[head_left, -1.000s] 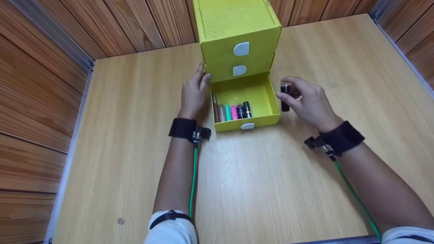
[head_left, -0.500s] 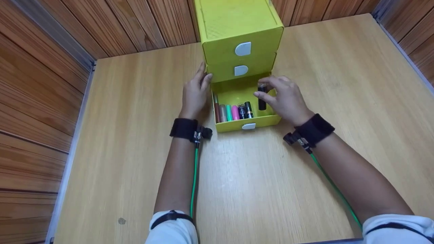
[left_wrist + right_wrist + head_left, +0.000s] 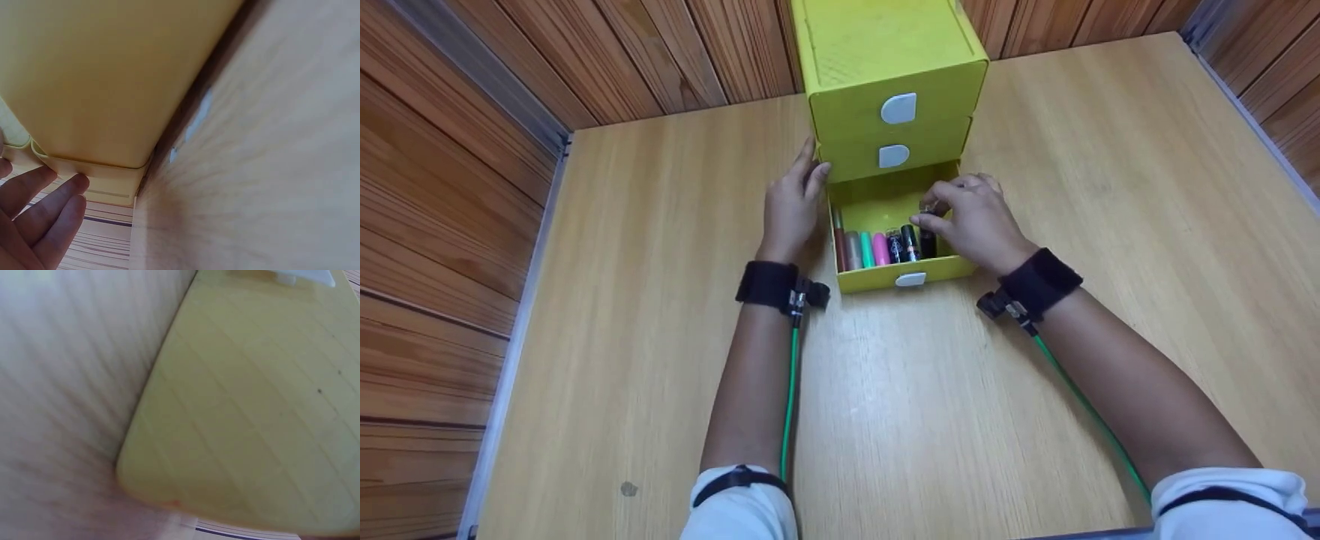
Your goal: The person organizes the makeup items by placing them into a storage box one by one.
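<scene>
My right hand (image 3: 979, 221) is over the pulled-out bottom drawer (image 3: 904, 280) of a yellow drawer cabinet (image 3: 896, 75), pinching a black lipstick (image 3: 928, 244) by its upper end. It stands upright behind the drawer front, right of a row of several tubes: brown, grey, green, a pink one (image 3: 880, 249) and dark ones. My left hand (image 3: 790, 210) rests with its extended fingers on the cabinet's left side; its fingertips (image 3: 79, 183) touch the yellow wall in the left wrist view. The right wrist view shows the drawer's front (image 3: 242, 405), with my right hand out of sight.
The two upper drawers are closed, each with a white tab (image 3: 894, 156). The cabinet stands near the back wood-panelled wall (image 3: 660, 52) on a light wooden table (image 3: 885, 412). Green cables (image 3: 787, 405) run along both forearms.
My right hand has moved left from beside the drawer to over it, then lowered the black lipstick next to the row of tubes. My left hand stays at the cabinet's side.
</scene>
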Action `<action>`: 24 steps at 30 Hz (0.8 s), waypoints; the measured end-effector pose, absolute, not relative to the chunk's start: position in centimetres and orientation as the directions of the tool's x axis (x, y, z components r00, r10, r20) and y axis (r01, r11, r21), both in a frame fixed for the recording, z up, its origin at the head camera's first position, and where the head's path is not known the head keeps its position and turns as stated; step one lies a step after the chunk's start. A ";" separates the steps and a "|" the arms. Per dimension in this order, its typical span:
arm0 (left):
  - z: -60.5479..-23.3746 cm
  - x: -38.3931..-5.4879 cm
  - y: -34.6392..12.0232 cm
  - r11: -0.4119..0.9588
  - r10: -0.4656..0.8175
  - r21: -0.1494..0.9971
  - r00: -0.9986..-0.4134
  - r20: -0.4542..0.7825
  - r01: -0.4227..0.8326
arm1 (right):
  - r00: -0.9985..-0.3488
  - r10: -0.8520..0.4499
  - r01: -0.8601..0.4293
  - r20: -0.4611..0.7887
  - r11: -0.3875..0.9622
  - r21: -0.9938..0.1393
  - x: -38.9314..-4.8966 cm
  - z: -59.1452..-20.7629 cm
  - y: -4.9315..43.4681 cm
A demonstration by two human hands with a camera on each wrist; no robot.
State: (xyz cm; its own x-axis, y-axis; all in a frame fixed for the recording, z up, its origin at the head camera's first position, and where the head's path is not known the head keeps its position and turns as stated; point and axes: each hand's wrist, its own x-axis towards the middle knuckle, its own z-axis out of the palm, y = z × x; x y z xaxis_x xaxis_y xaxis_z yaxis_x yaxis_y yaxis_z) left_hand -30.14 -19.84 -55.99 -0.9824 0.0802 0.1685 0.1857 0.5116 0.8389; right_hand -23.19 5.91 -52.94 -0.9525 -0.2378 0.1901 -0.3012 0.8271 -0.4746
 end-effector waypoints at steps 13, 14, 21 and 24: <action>-56.0 -30.1 -19.9 0.531 0.094 0.819 -0.976 0.199 0.218 | -0.958 -0.281 -0.276 0.057 0.853 -0.443 -23.7 -52.8 5.8; -56.0 -30.1 -20.0 0.532 0.094 0.818 -0.976 0.199 0.218 | -0.957 -0.287 -0.280 0.048 0.861 -0.426 -23.7 -52.8 5.8; -55.9 -30.0 -20.0 0.523 0.091 0.827 -0.978 0.189 0.209 | -0.942 -0.331 -0.298 -0.048 0.896 -0.330 -23.8 -52.4 5.5; -56.0 -30.0 -19.9 0.521 0.091 0.827 -0.977 0.192 0.211 | -0.939 -0.336 -0.296 -0.076 0.900 -0.320 -23.9 -52.4 5.5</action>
State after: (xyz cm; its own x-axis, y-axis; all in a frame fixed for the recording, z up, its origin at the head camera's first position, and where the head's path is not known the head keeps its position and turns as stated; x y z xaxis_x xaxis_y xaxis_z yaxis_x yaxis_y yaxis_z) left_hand -30.03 -19.93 -55.96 -0.9772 0.0912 0.1920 0.2111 0.5213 0.8268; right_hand -23.94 5.47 -52.42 -0.9388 -0.3360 -0.0764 -0.2960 0.8999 -0.3204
